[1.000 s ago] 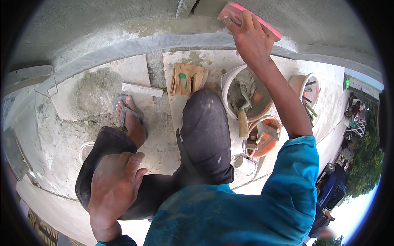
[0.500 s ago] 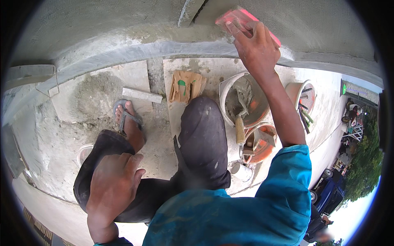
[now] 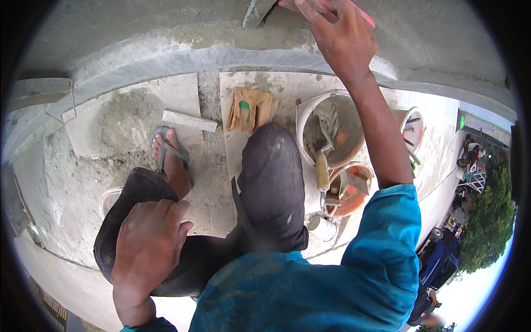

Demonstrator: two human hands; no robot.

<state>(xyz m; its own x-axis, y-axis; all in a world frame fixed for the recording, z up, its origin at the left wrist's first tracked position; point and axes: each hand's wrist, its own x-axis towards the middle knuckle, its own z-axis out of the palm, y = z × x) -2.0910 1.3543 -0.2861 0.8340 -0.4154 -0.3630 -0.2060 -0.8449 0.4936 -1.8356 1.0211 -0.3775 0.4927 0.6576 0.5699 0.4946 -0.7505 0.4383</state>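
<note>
High up in the head view, my right hand point(image 3: 347, 47) is closed on a pink plastering float point(image 3: 362, 15) against the grey mortared wall point(image 3: 182, 22). The view's upper edge cuts off part of the float. My left hand point(image 3: 148, 240) lies loosely over my bent left leg, thumb apart, holding nothing; its fingertips bend out of sight. Below my right forearm stands a bucket point(image 3: 300, 119) with wet mortar point(image 3: 322, 126) inside. A trowel with a wooden handle point(image 3: 322, 171) leans in it, its blade partly in the mortar.
An orange-lined bucket point(image 3: 354, 206) with tools, a white cup point(image 3: 322, 228) and another bucket point(image 3: 414, 124) stand to the right. Ahead lie a torn brown paper bag point(image 3: 251, 110) and a pale strip point(image 3: 189, 120). A blue vehicle point(image 3: 440, 257) and a person point(image 3: 423, 307) are far right.
My right hand has moved up along the wall with the pink plastering float, which is now partly out of view. My left hand stays over my leg, while the whole view has shifted slightly.
</note>
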